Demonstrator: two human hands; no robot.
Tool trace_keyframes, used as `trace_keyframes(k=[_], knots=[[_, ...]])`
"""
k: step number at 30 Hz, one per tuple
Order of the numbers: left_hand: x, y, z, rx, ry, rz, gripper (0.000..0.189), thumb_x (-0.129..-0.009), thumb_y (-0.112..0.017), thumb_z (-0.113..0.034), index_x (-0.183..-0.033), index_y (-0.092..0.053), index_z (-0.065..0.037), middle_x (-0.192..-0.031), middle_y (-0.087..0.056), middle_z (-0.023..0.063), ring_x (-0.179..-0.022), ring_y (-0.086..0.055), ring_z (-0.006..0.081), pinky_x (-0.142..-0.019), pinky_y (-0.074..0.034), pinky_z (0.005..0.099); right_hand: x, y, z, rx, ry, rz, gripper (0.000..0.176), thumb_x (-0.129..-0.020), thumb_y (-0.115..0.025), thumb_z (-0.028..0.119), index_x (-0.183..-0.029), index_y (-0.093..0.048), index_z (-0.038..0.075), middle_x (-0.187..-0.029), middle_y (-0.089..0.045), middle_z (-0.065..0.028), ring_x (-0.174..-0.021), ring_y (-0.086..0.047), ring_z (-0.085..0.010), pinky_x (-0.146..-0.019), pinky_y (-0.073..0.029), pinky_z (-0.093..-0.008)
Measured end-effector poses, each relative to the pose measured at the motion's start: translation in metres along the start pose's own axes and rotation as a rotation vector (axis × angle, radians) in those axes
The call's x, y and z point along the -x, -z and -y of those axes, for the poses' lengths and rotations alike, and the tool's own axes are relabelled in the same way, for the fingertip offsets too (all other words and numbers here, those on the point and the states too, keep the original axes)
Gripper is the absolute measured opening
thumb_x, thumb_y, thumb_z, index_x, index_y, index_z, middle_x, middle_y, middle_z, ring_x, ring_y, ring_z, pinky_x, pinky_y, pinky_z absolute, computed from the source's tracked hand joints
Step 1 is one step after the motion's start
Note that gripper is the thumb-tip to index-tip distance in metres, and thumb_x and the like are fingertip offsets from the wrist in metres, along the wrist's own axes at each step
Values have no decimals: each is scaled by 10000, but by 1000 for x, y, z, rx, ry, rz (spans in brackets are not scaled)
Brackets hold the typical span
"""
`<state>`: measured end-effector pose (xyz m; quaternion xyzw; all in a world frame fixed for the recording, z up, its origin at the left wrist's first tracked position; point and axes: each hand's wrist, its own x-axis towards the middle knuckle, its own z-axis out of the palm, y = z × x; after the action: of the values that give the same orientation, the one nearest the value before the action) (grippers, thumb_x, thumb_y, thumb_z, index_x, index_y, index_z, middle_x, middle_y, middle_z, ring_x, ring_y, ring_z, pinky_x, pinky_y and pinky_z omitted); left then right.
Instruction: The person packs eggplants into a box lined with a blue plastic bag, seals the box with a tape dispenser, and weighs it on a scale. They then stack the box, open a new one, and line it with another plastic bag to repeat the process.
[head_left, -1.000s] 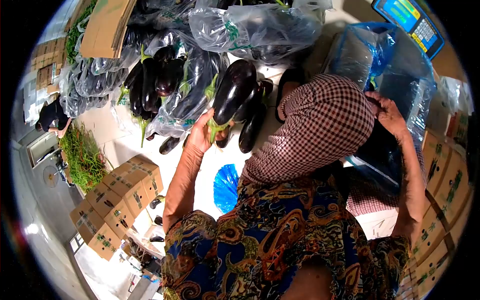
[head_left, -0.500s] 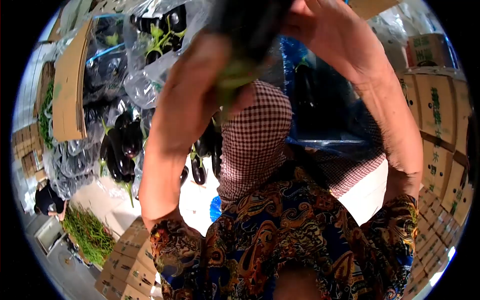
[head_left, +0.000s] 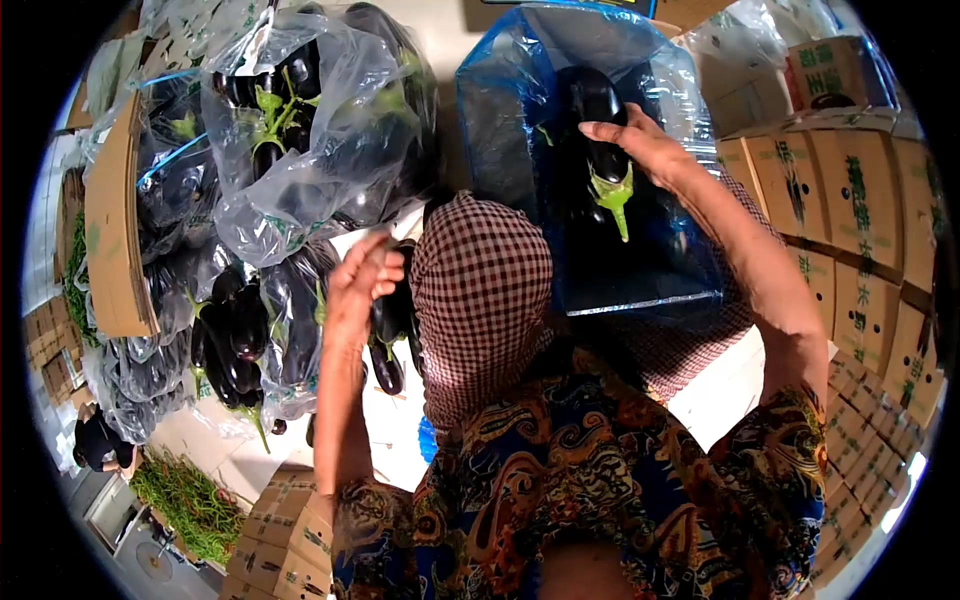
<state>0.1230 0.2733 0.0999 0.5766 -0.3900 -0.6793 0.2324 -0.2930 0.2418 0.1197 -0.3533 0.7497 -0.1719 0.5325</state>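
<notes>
My right hand (head_left: pixel 645 145) is shut on a dark purple eggplant (head_left: pixel 597 115), its green stem pointing down, held inside a blue plastic bag (head_left: pixel 500 120) that lines a box ahead of me. With fingers apart and nothing in it, my left hand (head_left: pixel 362 275) hovers just above a few loose eggplants (head_left: pixel 388 330) on the white floor beside my checked-cloth knee (head_left: pixel 480 290).
Clear plastic bags full of eggplants (head_left: pixel 300 130) pile up at the left, beside a cardboard sheet (head_left: pixel 115 230). Printed cartons (head_left: pixel 870 230) are stacked at the right, more cartons (head_left: pixel 280 540) at the lower left. A crouching person (head_left: pixel 95 440) and green vegetables (head_left: pixel 190 500) lie beyond.
The eggplant my left hand lifted from the pile has passed to my right hand, now inside the blue bag. My left hand has gone back down to the loose eggplants.
</notes>
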Motion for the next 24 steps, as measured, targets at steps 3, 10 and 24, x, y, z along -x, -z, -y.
trace_keyframes(k=[3,10,24], knots=[[16,7,39,-43,48,-67,378,-951,-555,-262,-1246,-551,-26,-947,-657,76,-763,-601,117,-683,-475,235,-19,-5,-11,272,-53,-198,977,-757,-727,496,-1344,-247,-122,-1204,-536,-310,-1188,-510,-363,-982,-411,-370],[23,37,148,133,74,-209,315,-920,-602,-277,-1150,-599,-61,-930,-635,20,-820,-599,130,-711,-486,288,-41,-39,-34,1077,28,-375,973,-881,-370,689,-1484,-57,-7,-972,-659,-262,-854,-669,-370,-787,-518,-447],[25,38,238,-661,-309,-680,687,-685,-794,-178,-1292,-493,-58,-1056,-569,200,-1020,-550,372,-869,-454,425,-44,-18,-35,1435,109,-290,758,-949,-329,589,-1502,-115,116,-958,-685,-192,-851,-669,-380,-735,-529,-464]])
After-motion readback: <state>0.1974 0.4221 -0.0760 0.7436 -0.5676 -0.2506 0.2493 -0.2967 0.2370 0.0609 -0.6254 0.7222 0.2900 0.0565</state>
